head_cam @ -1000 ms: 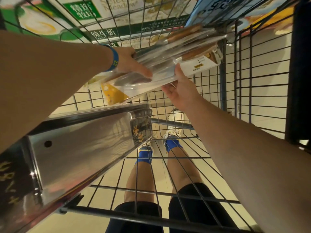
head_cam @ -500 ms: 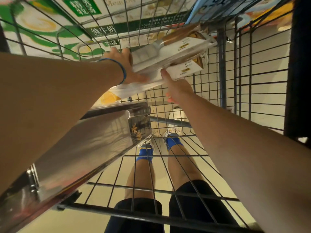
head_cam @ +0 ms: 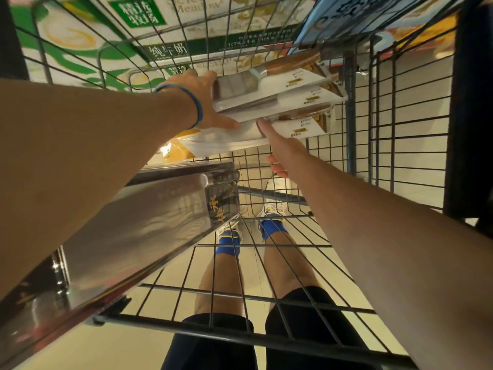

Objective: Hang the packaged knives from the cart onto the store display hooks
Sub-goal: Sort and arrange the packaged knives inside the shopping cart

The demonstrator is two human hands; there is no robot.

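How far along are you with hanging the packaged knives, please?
Done: nothing looks hung; no display hooks are in view. In hand: the left hand grips a stack of knife packs inside the cart, while the right hand touches the stack with a straight index finger. Left: lifting the packs out and hanging each one.

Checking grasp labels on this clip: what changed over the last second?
The packaged knives, loosely fanned a second ago, are now squared into a stack. The left hand shifted from pressing on top to gripping the stack's end. The right hand let go from beneath; only its index finger touches a lower pack. The cart and steel box stayed put.
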